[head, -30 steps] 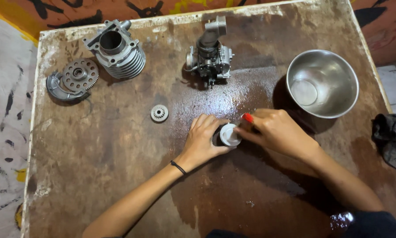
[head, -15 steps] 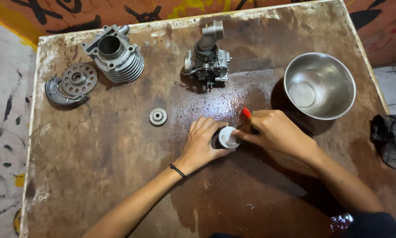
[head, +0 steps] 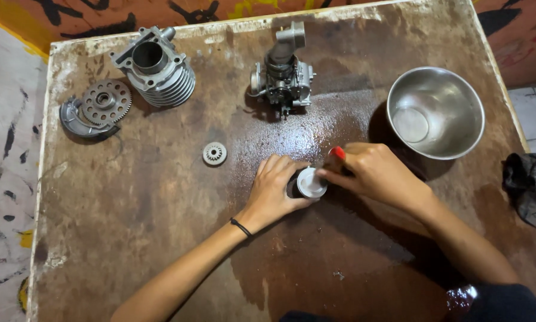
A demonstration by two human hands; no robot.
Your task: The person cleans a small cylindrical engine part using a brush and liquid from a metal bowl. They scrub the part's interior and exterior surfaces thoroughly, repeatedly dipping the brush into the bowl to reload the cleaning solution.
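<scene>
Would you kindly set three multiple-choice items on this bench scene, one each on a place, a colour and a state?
1. Where does the finned cylinder stand on the table?
A. far left corner
B. inside the bowl
C. under the left hand

2. What colour is the tip of the tool in the right hand?
A. blue
B. red
C. green

3. How does the steel bowl stand?
A. upside down
B. on its side
C. upright, nothing visible inside

Answers: 1 A, it stands at the far left, beside the large gear. 2 B, a red tip shows above the fingers. 3 C, its open mouth faces up. The left hand grips the small round part.
</scene>
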